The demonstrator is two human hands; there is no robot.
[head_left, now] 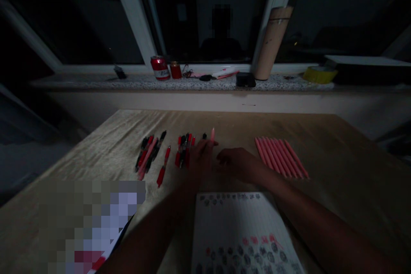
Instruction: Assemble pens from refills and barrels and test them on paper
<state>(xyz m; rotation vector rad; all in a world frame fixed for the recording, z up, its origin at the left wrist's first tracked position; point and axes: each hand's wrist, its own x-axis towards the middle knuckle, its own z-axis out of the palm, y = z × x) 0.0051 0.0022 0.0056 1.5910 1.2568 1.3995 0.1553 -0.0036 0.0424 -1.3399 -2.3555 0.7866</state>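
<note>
My left hand (pixel 201 156) is closed around a pink pen (pixel 212 135), whose tip points up and away from me. Just to its left lies a bunch of red and black pens (pixel 183 147), partly behind the hand; a black pen end (pixel 204 136) shows beyond my fingers. My right hand (pixel 239 163) hovers close by on the right, its fingers loosely bent and apart, with nothing visible in them. Farther right, several pink pens (pixel 278 156) lie side by side in a row. Below both hands is a lined notebook page (pixel 236 218) with black and pink scribbles.
A mixed pile of pens (pixel 149 152) and a single red pen (pixel 163 167) lie on the left of the table (pixel 337 145). The windowsill (pixel 205 85) holds a red can (pixel 160 68), a jar (pixel 175 70), a cardboard tube (pixel 272 45) and yellow tape (pixel 318 75).
</note>
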